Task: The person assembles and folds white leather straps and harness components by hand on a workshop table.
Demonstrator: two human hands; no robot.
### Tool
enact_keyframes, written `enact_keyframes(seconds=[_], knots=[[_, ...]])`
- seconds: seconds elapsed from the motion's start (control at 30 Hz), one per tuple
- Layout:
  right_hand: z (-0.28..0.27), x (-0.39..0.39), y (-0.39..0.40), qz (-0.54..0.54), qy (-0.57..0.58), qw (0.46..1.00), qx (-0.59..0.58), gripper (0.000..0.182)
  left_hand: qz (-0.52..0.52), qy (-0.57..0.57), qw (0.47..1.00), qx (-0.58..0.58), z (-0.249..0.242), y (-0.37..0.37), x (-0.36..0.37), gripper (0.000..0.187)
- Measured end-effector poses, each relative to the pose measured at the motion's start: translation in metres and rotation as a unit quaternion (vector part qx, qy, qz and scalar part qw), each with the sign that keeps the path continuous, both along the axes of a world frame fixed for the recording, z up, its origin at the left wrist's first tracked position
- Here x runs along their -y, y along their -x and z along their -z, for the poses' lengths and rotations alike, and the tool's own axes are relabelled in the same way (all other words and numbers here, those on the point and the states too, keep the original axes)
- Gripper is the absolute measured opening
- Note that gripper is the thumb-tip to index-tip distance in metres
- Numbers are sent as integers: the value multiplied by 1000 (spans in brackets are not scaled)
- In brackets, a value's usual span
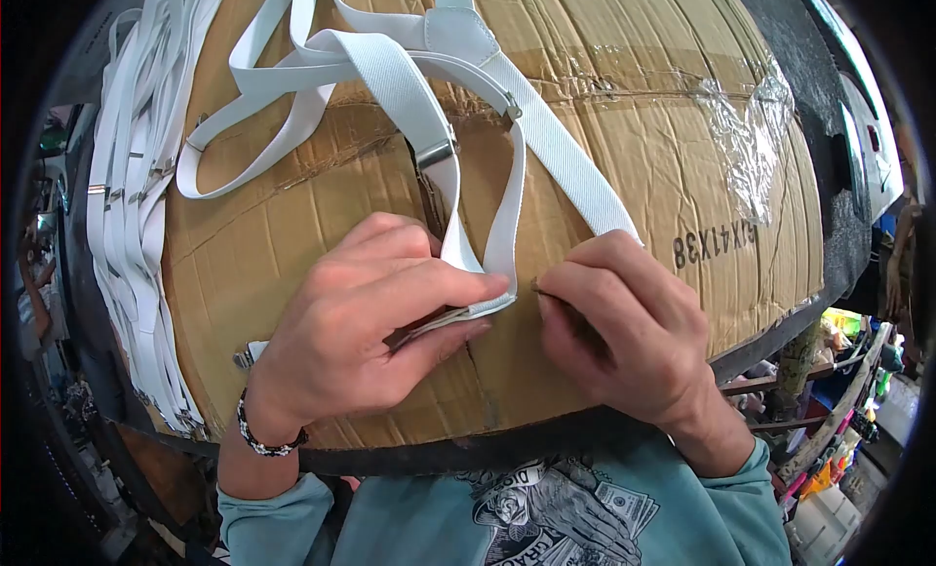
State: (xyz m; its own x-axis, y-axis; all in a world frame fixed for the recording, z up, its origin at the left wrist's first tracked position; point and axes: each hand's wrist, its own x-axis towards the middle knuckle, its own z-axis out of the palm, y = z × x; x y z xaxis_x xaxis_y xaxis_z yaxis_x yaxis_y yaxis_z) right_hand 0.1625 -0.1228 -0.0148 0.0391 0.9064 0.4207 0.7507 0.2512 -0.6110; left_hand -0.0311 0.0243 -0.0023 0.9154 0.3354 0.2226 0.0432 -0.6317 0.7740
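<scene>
A pair of white elastic suspenders (575, 166) lies spread over the cardboard, its straps looping away from me. My left hand (351, 317) is closed, pinching a folded strap end between thumb and index finger. Metal slider buckles (435, 154) sit on the straps above that hand, and a white joining patch (460, 35) shows at the top. Just right of the strap fold, my right hand (629, 327) is closed in a pinch. A small dark tip shows at its fingertips, too small to name. A metal clip (243, 358) pokes out beside my left wrist.
Flattened brown cardboard (663, 127) with printed numbers and clear tape (746, 147) covers the work surface. Several finished-looking white straps (136, 215) with metal clips hang in a bundle along the left side. Cluttered goods (848, 410) stand below the right edge.
</scene>
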Motion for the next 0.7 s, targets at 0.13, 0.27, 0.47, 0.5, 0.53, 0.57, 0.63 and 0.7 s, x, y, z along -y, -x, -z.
enact_keyframes(seconds=[0.13, 0.27, 0.47, 0.5, 0.53, 0.57, 0.63, 0.7], knots=[[-9, -3, 1, 22, -13, 999, -35, 25, -3, 20, 1000, -9, -2, -1, -2, 42], [-13, -1, -1, 60, -24, 995, -74, 25, -66, 79, 995, 4, -7, -3, 7, 49], [-8, 0, -11, 16, -74, 992, -103, 16, -69, -56, 996, -22, -6, 3, 8, 41], [-8, -2, -12, -12, -84, 991, -102, 15, -55, -84, 995, -30, -8, 1, 9, 39], [-9, -5, -12, -40, -94, 990, -101, 14, -40, -111, 992, -38, -9, -1, 10, 36], [-13, -9, -7, -72, -91, 988, -100, 14, -23, -143, 989, -20, -8, -1, 11, 32], [-16, -15, -2, -111, -81, 986, -94, 13, 14, -207, 978, 18, -3, -2, 15, 25], [-15, -18, 0, -106, -69, 989, -75, 13, 10, -264, 964, 28, -4, -2, 20, 21]])
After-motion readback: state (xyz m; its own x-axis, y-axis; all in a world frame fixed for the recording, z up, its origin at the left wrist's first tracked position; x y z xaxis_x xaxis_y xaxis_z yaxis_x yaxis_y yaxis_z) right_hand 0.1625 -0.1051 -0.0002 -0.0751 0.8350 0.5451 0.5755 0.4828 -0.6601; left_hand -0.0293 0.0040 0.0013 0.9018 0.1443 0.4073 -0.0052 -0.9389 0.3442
